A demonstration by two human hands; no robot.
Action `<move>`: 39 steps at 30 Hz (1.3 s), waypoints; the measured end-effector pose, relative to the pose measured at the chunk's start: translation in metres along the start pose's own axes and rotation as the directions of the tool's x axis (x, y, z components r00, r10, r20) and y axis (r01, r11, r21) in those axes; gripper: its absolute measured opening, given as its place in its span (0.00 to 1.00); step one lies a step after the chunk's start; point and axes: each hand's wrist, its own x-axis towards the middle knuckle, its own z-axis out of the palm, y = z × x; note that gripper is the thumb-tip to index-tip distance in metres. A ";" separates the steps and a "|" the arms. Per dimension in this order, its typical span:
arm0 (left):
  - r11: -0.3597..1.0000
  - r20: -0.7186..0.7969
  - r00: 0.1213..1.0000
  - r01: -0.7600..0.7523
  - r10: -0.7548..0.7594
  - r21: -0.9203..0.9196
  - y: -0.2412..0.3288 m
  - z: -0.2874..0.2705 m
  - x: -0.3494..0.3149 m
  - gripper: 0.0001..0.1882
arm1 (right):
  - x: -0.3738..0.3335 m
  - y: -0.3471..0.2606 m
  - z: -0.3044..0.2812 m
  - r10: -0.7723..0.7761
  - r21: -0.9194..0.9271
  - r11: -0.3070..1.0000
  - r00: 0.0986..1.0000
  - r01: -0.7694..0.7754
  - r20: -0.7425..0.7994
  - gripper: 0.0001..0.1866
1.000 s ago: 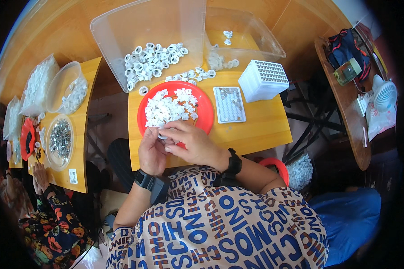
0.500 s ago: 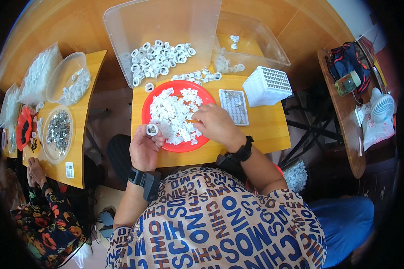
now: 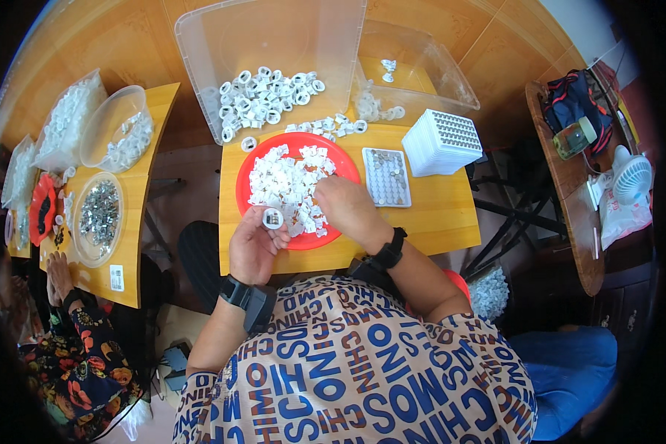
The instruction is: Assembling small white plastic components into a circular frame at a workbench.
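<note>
My left hand (image 3: 253,251) is palm up at the near left of a red round plate (image 3: 340,159). Its fingers grip a round white plastic housing (image 3: 272,218) with a dark recess facing up. Small white plastic pieces (image 3: 281,177) lie heaped on the plate. Over the plate's right side, my right hand (image 3: 346,211) has its fingers bent together and pointing down. Whatever is between those fingertips is hidden by the hand. Beyond it lies a white tray (image 3: 377,194) with round pockets and silvery discs on it.
A stack of white trays (image 3: 436,148) stands at the right. Round white housings (image 3: 266,96) fill a tilted clear bin (image 3: 274,44) at the back, beside a clear box (image 3: 422,66). At the left table, a co-worker's hands (image 3: 59,277) rest near a bowl of metal parts (image 3: 98,218).
My left hand has moved right with the housing, toward the right hand. My right hand has drawn slightly nearer and turned, its fingers curling more. The housing sits over the plate's near-left rim.
</note>
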 end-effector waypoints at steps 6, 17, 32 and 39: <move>0.996 0.095 0.993 0.069 -0.075 0.059 -0.007 0.011 -0.003 0.13 | -0.007 0.002 -0.014 0.172 0.787 0.547 0.958 -0.285 0.228 0.08; 0.994 0.091 0.991 0.087 -0.093 0.073 -0.015 0.018 -0.005 0.13 | -0.017 -0.015 -0.023 0.141 0.896 0.380 0.972 -0.231 0.191 0.07; 0.993 0.109 0.988 0.109 -0.113 0.044 -0.016 0.013 -0.002 0.15 | -0.020 -0.036 -0.029 0.132 0.885 0.444 0.987 -0.139 0.088 0.05; 0.994 0.154 0.982 0.111 -0.109 -0.008 -0.017 0.011 0.001 0.15 | -0.018 -0.039 -0.025 0.104 0.898 0.413 0.987 -0.153 0.120 0.05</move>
